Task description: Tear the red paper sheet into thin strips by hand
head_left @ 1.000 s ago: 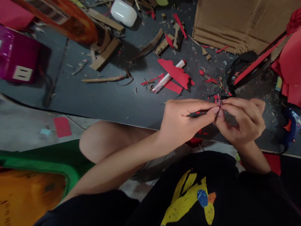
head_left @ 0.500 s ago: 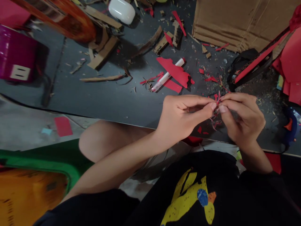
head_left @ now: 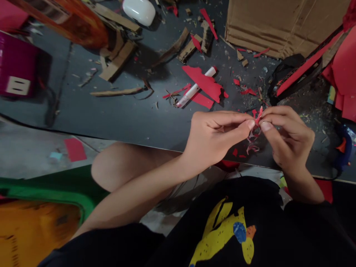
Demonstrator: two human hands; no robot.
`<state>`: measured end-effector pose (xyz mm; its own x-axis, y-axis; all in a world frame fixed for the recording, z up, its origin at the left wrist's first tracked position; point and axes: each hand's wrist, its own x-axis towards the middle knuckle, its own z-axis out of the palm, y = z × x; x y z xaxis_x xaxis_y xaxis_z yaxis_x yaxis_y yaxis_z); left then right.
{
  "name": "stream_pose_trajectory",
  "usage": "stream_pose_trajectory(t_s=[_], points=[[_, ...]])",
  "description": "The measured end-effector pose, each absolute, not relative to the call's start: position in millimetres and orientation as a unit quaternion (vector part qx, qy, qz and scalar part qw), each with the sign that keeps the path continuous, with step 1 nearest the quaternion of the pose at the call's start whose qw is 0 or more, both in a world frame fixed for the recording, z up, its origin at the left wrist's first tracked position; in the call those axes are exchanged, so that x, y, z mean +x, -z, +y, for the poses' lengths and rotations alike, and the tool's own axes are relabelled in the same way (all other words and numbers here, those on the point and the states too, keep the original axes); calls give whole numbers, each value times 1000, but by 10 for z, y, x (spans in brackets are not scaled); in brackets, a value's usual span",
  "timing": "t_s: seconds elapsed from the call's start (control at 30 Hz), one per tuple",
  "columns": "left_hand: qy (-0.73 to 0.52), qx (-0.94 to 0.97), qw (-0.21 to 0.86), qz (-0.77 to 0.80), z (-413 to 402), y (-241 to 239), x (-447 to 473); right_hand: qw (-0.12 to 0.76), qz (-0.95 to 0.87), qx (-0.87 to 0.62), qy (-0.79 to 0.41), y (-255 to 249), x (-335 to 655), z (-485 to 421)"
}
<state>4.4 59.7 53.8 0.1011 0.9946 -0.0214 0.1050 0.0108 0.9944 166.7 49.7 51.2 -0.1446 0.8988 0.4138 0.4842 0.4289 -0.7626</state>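
Note:
Above the near edge of the dark table, my left hand (head_left: 215, 139) pinches a small scrap of red paper (head_left: 258, 115) between thumb and forefinger. Facing it, my right hand (head_left: 290, 137) is closed on the same scrap from the other side, fingertips almost meeting. Thin pinkish shreds (head_left: 252, 147) curl below the fingertips. Just beyond my left hand lies a white marker (head_left: 185, 97) with a red cap, partly under a torn piece of red paper (head_left: 204, 82).
Cardboard offcuts (head_left: 118, 61), an orange bottle (head_left: 80, 26) and a purple box (head_left: 16, 66) stand to the left. A white case (head_left: 139, 11) lies at the back. Behind my right hand are a cardboard sheet (head_left: 278, 26) and red paper (head_left: 345, 70). A blue tool (head_left: 345, 148) rests far right.
The red scrap between my fingertips has turned and shows more of its face. My right thumb has shifted slightly to the right. The whole view has slid a little.

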Motion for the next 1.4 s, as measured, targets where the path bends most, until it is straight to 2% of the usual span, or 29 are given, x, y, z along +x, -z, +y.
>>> stream_pose_trajectory(t_s=[0.2, 0.5, 0.83, 1.03, 1.4], points=[[-448, 523, 521, 504, 602, -554, 52, 444, -721, -486, -216, -509, 1651, 494], [-466, 595, 450, 476, 567, -571, 54, 413, -768, -488, -25, -502, 1660, 492], [-495, 638, 398, 435, 587, -521, 62, 422, -783, -453, 64, -452, 1654, 523], [-491, 544, 482, 480, 566, -526, 104, 411, -778, -475, 26, -450, 1660, 502], [-495, 374, 624, 475, 630, -407, 132, 446, -760, -469, -52, -437, 1671, 502]])
